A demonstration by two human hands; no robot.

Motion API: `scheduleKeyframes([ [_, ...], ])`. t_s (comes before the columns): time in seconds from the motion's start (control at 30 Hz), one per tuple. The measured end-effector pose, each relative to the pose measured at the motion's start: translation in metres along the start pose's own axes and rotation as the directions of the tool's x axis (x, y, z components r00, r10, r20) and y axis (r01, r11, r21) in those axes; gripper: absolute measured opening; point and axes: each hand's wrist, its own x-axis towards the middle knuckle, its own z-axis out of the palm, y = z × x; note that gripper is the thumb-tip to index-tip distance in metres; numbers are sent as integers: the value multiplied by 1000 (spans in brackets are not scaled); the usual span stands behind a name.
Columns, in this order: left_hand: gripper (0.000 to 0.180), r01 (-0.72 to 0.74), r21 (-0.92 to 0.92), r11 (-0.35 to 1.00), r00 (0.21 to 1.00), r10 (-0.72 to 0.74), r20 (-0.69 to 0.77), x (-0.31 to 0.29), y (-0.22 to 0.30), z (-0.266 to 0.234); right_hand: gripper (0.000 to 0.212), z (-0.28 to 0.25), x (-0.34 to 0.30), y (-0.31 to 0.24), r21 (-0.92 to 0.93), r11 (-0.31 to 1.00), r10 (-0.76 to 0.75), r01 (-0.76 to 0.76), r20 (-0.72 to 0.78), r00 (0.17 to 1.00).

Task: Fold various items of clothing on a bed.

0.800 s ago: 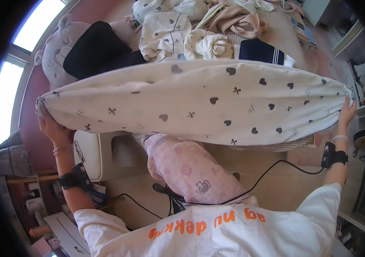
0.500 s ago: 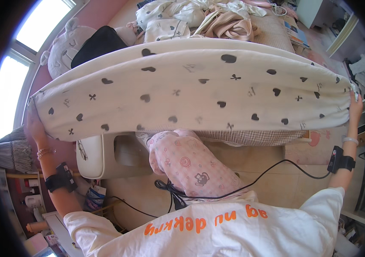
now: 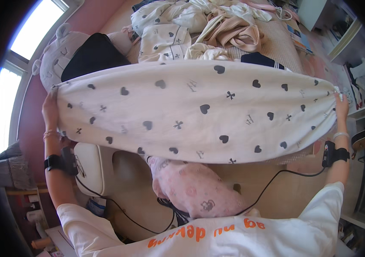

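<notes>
White pajama pants (image 3: pixel 182 115) with dark hearts and bows are stretched wide across the view, held up in front of me. My left hand (image 3: pixel 50 108) is closed around the left end, which has a thin dark edge. At the far right my right hand (image 3: pixel 341 109) grips the gathered, elastic-looking end. The cloth between the hands sags in a long curve and hides part of the bed behind it. Both arms are spread and raised, each with a black strapped device on the forearm.
Beyond the cloth, a bed (image 3: pixel 283 40) carries a matching printed garment (image 3: pixel 164 43), a beige garment (image 3: pixel 234 34) and a dark navy garment (image 3: pixel 261 60). A plush toy (image 3: pixel 52 60) and a black item (image 3: pixel 94 58) lie at left. A white stool (image 3: pixel 92 171) stands below; a black cable (image 3: pixel 272 180) hangs between my arms.
The pants hang lower in view and their ends have come slightly closer together. Both hands have moved inward, and more of the bed's clothes shows, including the navy garment.
</notes>
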Motion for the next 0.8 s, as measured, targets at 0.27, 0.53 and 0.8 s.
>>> scheduleKeyframes([
  [0.27, 66, 339, -14, 941, 889, -315, 333, -17, 34, 180, 46, 70, -49, -90, -119, 991, -60, 66, 54, 997],
  [0.53, 61, 648, -402, 647, 760, -581, 291, -88, 1, 162, 45, 44, -181, -227, 8, 706, -678, 708, 300, 672],
  [0.8, 47, 757, -582, -297, 334, -590, 735, -126, 27, 127, 44, 30, -203, -242, 67, 680, -714, 730, 287, 639],
])
